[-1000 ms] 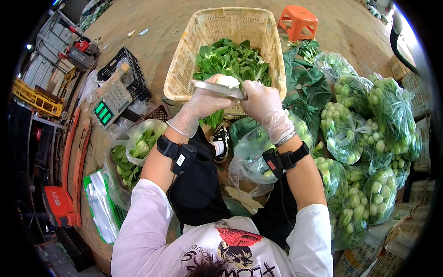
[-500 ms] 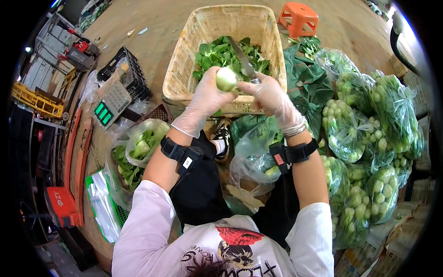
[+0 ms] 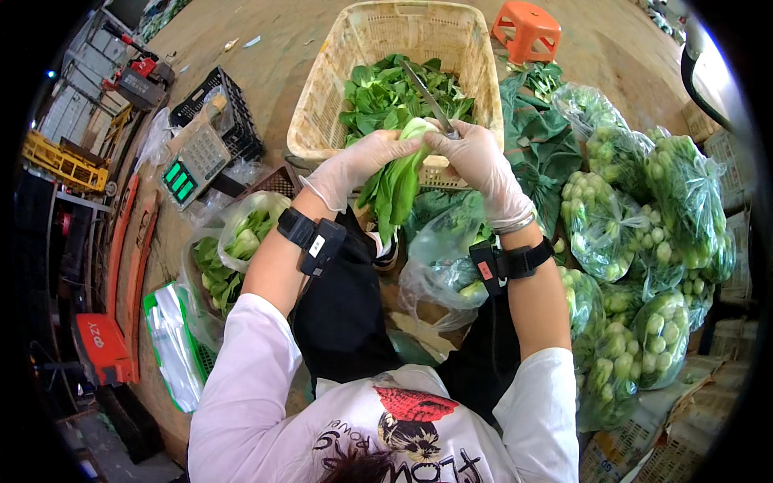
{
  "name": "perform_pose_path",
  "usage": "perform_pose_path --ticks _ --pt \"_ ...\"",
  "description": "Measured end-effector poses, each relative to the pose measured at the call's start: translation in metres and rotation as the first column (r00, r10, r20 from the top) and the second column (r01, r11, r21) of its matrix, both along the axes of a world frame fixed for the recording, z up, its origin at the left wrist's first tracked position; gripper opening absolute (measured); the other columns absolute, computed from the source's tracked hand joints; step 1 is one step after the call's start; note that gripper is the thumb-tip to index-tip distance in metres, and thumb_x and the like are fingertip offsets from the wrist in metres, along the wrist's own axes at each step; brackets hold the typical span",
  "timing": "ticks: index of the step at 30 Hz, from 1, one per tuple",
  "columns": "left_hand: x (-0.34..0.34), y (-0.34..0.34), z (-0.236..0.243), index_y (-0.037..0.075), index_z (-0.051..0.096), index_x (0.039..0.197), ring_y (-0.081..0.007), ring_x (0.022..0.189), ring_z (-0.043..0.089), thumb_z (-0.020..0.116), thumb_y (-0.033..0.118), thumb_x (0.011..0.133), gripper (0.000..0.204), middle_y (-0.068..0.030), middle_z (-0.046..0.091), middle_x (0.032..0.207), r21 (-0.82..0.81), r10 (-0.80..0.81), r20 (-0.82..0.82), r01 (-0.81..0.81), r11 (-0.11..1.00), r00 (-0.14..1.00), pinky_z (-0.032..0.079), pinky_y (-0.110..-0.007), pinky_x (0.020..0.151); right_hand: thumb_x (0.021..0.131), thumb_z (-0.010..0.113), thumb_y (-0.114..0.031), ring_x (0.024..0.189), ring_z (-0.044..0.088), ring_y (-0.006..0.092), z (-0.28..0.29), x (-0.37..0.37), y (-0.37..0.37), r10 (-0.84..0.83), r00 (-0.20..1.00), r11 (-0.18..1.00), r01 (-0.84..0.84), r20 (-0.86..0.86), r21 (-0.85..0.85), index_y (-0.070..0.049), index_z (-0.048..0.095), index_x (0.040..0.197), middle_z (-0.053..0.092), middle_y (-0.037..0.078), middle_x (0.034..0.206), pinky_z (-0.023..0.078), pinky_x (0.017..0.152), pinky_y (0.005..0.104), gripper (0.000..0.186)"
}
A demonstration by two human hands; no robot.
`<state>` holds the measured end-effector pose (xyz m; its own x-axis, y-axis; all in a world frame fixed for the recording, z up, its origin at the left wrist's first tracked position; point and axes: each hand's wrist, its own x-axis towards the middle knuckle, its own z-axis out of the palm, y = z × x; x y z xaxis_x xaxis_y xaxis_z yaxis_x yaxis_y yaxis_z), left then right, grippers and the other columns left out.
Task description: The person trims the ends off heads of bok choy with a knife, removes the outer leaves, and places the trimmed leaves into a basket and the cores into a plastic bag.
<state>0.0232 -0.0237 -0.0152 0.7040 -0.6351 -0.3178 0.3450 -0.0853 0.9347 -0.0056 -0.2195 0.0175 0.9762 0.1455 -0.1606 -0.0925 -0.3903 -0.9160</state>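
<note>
My gloved left hand (image 3: 376,153) grips a head of bok choy (image 3: 398,189), its pale stalk end up and its green leaves hanging down in front of the crate's rim. My gloved right hand (image 3: 469,152) holds a knife (image 3: 428,98) by the handle, blade pointing up and away, with its fingers also at the bok choy. Both hands are at the near rim of a cream plastic crate (image 3: 318,92), which contains loose leafy greens (image 3: 378,88).
Several bags of greens (image 3: 600,221) are piled on the right beside green sacking (image 3: 523,145). An orange stool (image 3: 527,28) stands beyond. On the left are a scale (image 3: 193,165), a black crate (image 3: 233,117), bagged greens (image 3: 245,229), a green tray of plastic bags (image 3: 173,346) and red-orange equipment (image 3: 101,346).
The bok choy has turned from end-on to hanging leaves down, its length now visible. The knife, first held horizontally across it, swung upward away from the cut end and stays raised.
</note>
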Motion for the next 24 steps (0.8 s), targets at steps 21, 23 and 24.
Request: perform_pose_path --ticks 21,23,24 --pt "0.003 0.019 0.015 0.003 0.055 0.115 -0.0106 0.092 0.054 0.077 0.016 0.066 0.055 -0.0041 0.060 0.102 0.262 0.011 0.527 -0.175 0.949 0.850 0.044 -0.026 0.083 0.076 0.071 -0.030 0.048 0.048 0.0053 0.009 0.001 0.010 0.090 0.995 0.956 -0.077 -0.032 0.282 0.000 0.058 0.113 0.057 0.000 0.065 0.040 0.043 0.0202 0.050" --pt "-0.007 -0.004 0.013 0.003 0.054 0.115 -0.0124 0.093 0.054 0.077 0.017 0.066 0.056 -0.0053 0.060 0.102 0.361 -0.039 0.719 -0.326 0.874 0.693 0.044 -0.027 0.084 0.073 0.073 -0.032 0.049 0.049 0.0053 0.001 -0.003 0.016 0.043 0.997 0.988 -0.052 0.066 0.149 0.000 0.060 0.110 0.058 0.000 0.066 0.040 0.045 0.0196 0.050" --pt "-0.014 -0.013 0.014 0.002 0.053 0.115 -0.0142 0.094 0.055 0.076 0.018 0.066 0.057 -0.0065 0.060 0.103 0.409 -0.136 0.856 -0.491 0.769 0.499 0.044 -0.029 0.085 0.073 0.072 -0.032 0.050 0.049 0.0052 -0.007 -0.002 0.018 -0.001 0.989 0.995 -0.014 0.146 0.102 0.000 0.061 0.109 0.058 0.001 0.066 0.040 0.045 0.0192 0.049"
